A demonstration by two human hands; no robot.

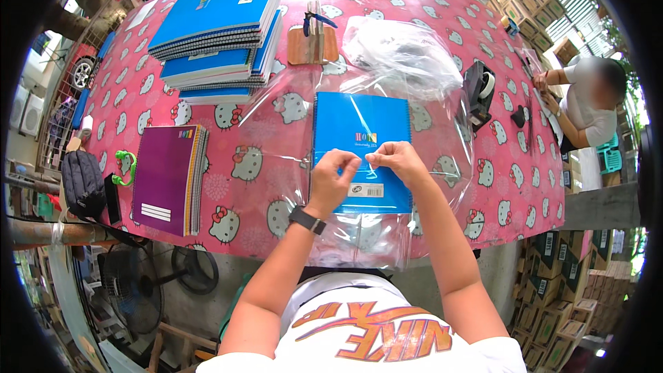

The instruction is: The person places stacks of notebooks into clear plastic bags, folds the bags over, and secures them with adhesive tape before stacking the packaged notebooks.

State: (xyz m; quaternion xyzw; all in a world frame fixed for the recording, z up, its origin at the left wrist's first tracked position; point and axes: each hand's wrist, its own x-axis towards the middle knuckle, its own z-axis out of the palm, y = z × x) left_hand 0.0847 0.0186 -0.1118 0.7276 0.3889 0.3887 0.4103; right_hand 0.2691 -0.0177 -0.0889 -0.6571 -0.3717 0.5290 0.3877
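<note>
A blue spiral notebook [360,128] lies flat on a sheet of clear plastic film [276,131] spread over the pink patterned table [504,186]. My left hand [334,174] and my right hand [397,160] meet over the notebook's lower half, fingertips pinched together on a thin strip of clear tape or film edge. A dark watch sits on my left wrist.
A stack of blue notebooks [221,27] at the back left, purple notebooks [169,178] at the left, a wooden block with scissors [312,38], a crumpled plastic bag [404,52], a tape dispenser [480,90]. Another person [587,100] sits at the right edge. Cardboard boxes stand around.
</note>
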